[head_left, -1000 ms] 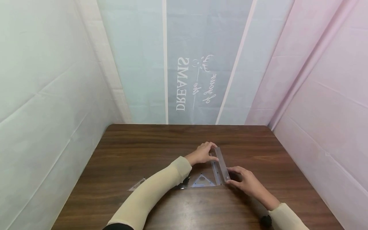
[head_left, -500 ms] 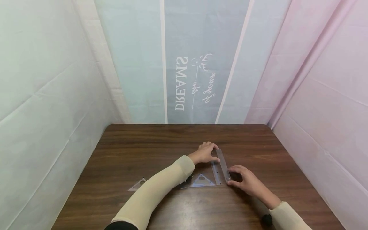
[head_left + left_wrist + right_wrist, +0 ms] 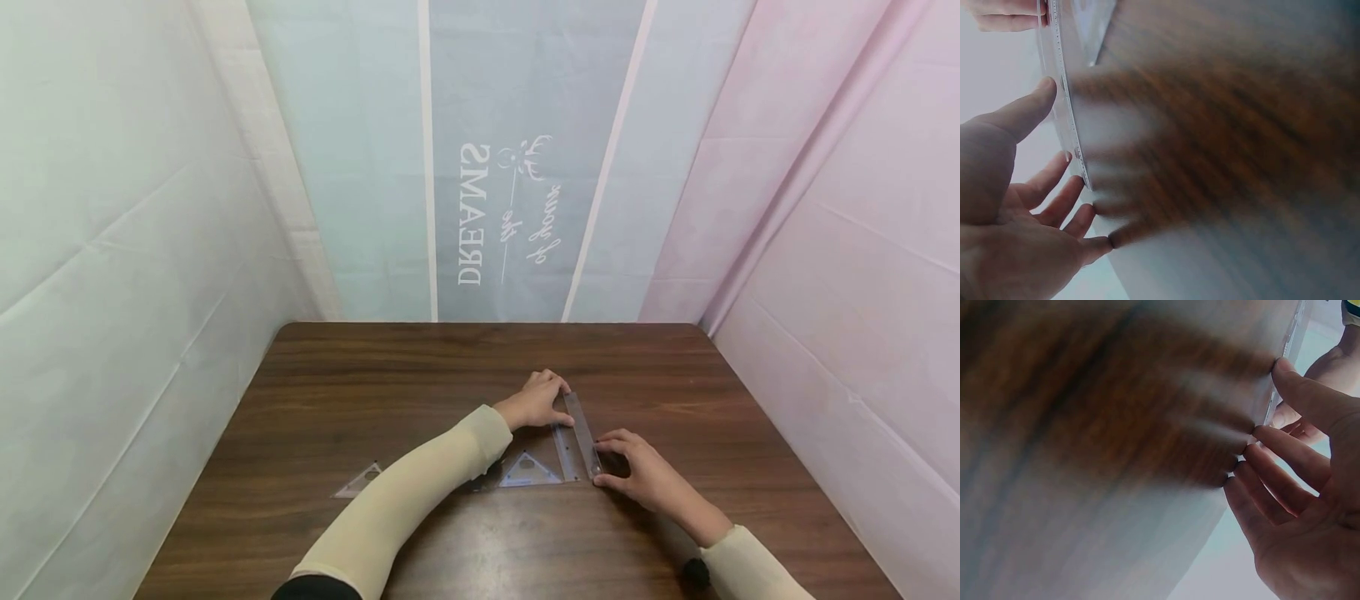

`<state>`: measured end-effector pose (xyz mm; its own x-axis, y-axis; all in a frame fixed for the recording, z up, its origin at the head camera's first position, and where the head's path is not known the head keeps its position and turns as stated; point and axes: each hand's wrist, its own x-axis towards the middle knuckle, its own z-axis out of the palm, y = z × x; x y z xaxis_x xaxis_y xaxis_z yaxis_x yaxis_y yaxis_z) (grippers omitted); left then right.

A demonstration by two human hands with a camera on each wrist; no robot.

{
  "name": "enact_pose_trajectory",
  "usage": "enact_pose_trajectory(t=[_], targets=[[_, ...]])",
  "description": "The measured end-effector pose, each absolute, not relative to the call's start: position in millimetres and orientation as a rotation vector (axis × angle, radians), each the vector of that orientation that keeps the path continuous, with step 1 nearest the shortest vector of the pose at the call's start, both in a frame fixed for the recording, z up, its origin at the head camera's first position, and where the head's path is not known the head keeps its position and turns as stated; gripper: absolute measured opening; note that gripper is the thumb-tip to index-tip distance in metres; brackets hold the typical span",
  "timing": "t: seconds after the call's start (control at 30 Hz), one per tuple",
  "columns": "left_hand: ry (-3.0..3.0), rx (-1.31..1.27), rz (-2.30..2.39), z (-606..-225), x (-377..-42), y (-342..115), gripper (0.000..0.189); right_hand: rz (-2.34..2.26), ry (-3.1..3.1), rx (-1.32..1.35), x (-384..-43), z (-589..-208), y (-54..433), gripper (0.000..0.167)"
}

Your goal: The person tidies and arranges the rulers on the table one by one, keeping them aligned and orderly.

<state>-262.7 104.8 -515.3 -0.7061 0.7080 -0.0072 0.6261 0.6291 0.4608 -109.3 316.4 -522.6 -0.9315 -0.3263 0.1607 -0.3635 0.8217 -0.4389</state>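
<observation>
A clear straight ruler (image 3: 583, 437) lies flat on the table, slanting away from the person. My left hand (image 3: 536, 403) is at its far end, thumb and fingertips right at its left edge. At the near end, my right hand (image 3: 643, 473) has its thumb and fingertips along the right edge. In the left wrist view, the fingers of the left hand (image 3: 1019, 219) spread around the end of the ruler. The right wrist view has the right hand (image 3: 1310, 487) with fairly straight fingers. A second clear ruler (image 3: 566, 454) lies just left of the first.
A clear set square (image 3: 521, 479) with bluish edges lies left of the rulers. Another triangular set square (image 3: 354, 487) sits farther left, partly behind the left sleeve (image 3: 420, 483). Pale fabric walls (image 3: 375, 167) stand around the brown table (image 3: 450, 358).
The first ruler has shifted slightly right and toward the person, and looks flatter on the table. Its gap from the second ruler has widened. My left hand has moved slightly right; my right hand barely moved.
</observation>
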Motion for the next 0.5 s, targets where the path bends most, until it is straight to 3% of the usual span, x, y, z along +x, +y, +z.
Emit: enact_pose_trajectory(t=[0.5], targets=[[2.686,1.112,0.604,-519.0,-260.4,107.0,0.057,0.699,-2.908,0.581,-108.2,-526.8,320.0,0.047]])
